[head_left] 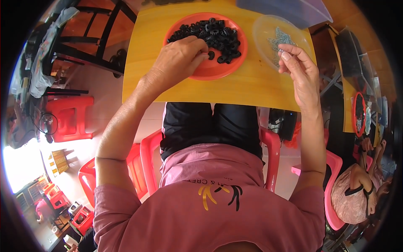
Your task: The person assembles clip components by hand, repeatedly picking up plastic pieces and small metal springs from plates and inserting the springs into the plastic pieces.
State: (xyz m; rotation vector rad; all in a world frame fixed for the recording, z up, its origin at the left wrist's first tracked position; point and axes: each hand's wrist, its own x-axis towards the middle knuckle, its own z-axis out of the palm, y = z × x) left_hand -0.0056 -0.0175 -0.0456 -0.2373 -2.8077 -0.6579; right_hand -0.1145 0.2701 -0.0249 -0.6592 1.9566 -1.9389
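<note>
An orange-red round plate (202, 77) holds a heap of small black toothed plastic parts (215, 31). Over its near left side is my left hand (181, 56), thumb and fingers pinched together. One small black plastic part (211, 55) shows right at the fingertips and appears gripped by them. My right hand (300, 69) is raised at the near edge of a clear round dish (261, 31). Inside that dish lies a pile of tiny silvery metal pieces (280, 37). The right thumb and forefinger are pressed together; whatever they hold is too small to make out.
The yellow wooden table (145, 63) has its near edge just above my lap. A translucent bluish bin (289, 10) stands at the back right. Red plastic stools (71, 119) and a black metal frame (88, 40) are to the left. Another person (354, 191) sits at the far right.
</note>
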